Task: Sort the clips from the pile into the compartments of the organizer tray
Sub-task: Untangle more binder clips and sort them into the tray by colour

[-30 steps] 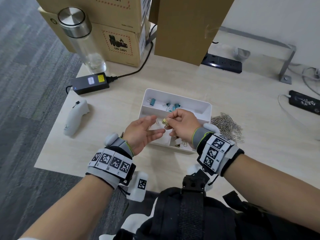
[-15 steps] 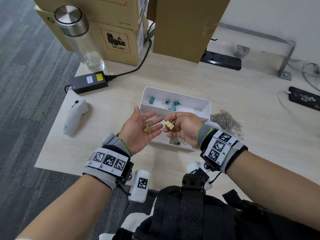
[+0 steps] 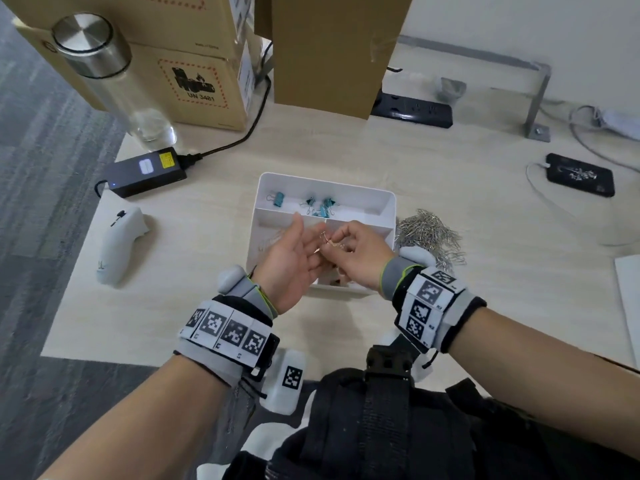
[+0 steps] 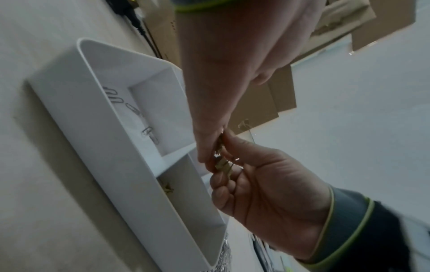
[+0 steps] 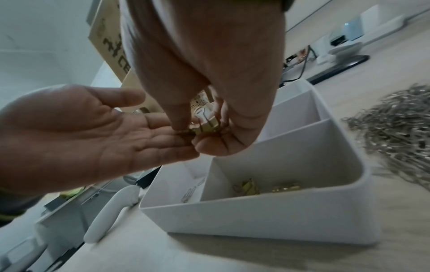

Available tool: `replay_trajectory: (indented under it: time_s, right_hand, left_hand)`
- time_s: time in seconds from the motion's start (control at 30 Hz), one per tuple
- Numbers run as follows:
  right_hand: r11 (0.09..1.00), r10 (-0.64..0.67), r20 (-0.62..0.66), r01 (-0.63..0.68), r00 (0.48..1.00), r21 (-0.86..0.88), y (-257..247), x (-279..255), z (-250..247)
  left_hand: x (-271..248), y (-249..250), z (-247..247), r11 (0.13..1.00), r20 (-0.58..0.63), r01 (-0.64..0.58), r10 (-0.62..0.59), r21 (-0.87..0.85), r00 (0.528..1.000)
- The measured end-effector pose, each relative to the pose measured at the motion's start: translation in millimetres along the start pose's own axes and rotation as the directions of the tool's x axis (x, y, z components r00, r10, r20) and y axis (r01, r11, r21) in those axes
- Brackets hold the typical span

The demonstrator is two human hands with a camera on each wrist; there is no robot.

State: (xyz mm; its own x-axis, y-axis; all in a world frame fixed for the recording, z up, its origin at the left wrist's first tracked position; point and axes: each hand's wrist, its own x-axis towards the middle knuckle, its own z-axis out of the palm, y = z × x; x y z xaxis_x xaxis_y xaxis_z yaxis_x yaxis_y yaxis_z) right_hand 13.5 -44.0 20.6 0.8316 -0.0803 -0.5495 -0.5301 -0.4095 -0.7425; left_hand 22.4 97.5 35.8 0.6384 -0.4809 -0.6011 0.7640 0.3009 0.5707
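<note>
The white organizer tray (image 3: 325,183) sits mid-table, under both hands. My left hand (image 3: 291,261) lies palm up over it with its fingers straight. My right hand (image 3: 349,251) meets those fingertips and pinches small gold binder clips (image 3: 330,242) between thumb and forefinger. The right wrist view shows the gold binder clips (image 5: 207,127) against the left fingers. Blue binder clips (image 3: 320,206) lie in the far compartment. More gold clips (image 5: 251,187) lie in the near right compartment, and paper clips (image 4: 132,108) in the near left one. The silver paper clip pile (image 3: 429,233) lies just right of the tray.
A black power adapter (image 3: 147,171) and a white controller (image 3: 117,244) lie to the left. A steel-capped bottle (image 3: 114,81) and cardboard boxes (image 3: 194,64) stand at the back. A power strip (image 3: 412,110) and a black device (image 3: 580,174) with cables lie on the right.
Half a second ago the hands were apart, a gold clip lying on my left palm. My right hand has come back to the left fingers and pinches the clips there.
</note>
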Motion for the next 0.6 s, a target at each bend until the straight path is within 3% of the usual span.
replay_trajectory:
  time_s: [0.17, 0.27, 0.4, 0.6]
  right_hand:
    - [0.992, -0.018, -0.016, 0.02, 1.0, 0.128, 9.1, -12.9, -27.4]
    - [0.995, -0.027, -0.038, 0.03, 0.999, 0.095, 19.8, -18.3, -42.7]
    - [0.99, -0.055, -0.069, 0.045, 0.996, -0.135, 39.3, -21.2, -54.2]
    - [0.867, -0.114, -0.033, 0.084, 0.993, -0.492, 46.3, -25.1, -50.1]
  left_hand:
    - [4.7, -5.7, 11.8, 0.99, 0.074, 0.007, -0.018, 0.143, 0.997]
    - [5.5, -6.8, 14.6, 0.953, -0.017, -0.065, 0.073, 0.294, 0.997]
    - [7.8, -7.1, 7.4, 0.922, -0.162, -0.125, 0.196, 0.367, 0.967]
    - [8.7, -11.0, 0.5, 0.918, -0.22, -0.16, 0.251, 0.362, 0.943]
